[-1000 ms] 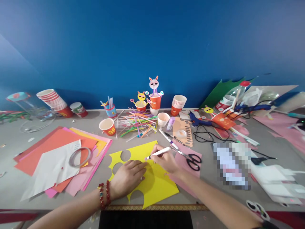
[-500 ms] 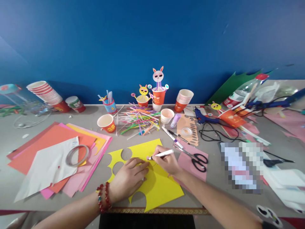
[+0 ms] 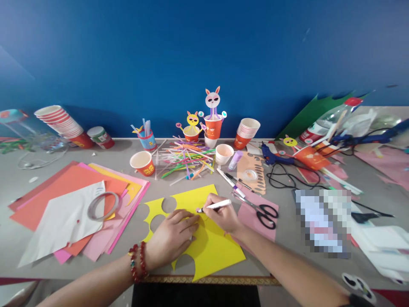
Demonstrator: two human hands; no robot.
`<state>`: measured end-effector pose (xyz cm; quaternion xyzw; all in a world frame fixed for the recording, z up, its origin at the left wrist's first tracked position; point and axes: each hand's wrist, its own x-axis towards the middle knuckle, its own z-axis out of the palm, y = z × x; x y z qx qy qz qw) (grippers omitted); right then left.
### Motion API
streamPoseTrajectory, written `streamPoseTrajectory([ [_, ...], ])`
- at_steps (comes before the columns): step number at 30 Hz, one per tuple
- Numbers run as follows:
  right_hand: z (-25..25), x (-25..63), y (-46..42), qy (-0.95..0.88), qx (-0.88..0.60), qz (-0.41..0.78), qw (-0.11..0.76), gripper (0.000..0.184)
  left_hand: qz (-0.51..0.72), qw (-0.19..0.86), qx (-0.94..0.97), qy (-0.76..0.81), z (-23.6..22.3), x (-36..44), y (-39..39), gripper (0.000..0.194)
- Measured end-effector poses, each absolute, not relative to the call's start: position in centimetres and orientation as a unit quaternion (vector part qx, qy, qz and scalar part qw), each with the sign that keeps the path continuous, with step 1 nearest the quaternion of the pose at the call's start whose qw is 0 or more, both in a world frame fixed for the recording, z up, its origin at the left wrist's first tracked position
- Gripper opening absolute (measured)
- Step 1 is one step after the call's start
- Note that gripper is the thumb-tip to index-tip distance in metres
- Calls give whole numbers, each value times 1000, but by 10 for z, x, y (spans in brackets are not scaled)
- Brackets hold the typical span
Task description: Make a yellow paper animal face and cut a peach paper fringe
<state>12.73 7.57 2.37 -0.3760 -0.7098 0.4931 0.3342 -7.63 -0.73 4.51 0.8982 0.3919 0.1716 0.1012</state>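
A yellow sheet of paper [image 3: 220, 251] with several round holes and curved cut edges lies in front of me. My left hand [image 3: 174, 234] rests flat on it, fingers stretched out, with a red bead bracelet at the wrist. My right hand [image 3: 220, 215] grips a white marker [image 3: 220, 204]. The marker's dark tip points left and meets the sheet just beyond my left fingertips, by a small pinkish spot. A faint curved line shows on the paper under my right hand. What lies beneath my left palm is hidden.
Black-handled scissors [image 3: 267, 216] lie on pink paper to the right. Coloured sheets with a tape roll [image 3: 103, 206] lie left. Behind are loose straws [image 3: 185, 157], a paper cup [image 3: 142, 163], a glue stick [image 3: 235, 160] and a blue glue gun [image 3: 276, 157] with a tangled cord.
The view has shifted slightly. Both hands stay in nearly the same place on the yellow sheet, and the marker's tip has barely moved.
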Motion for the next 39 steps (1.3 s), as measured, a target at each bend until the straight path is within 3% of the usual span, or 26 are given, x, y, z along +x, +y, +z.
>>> streamPoseTrajectory([
  [39,19,128,76,-717,-366,478,352,17,179,100,898,388,43,-78,-7,28],
])
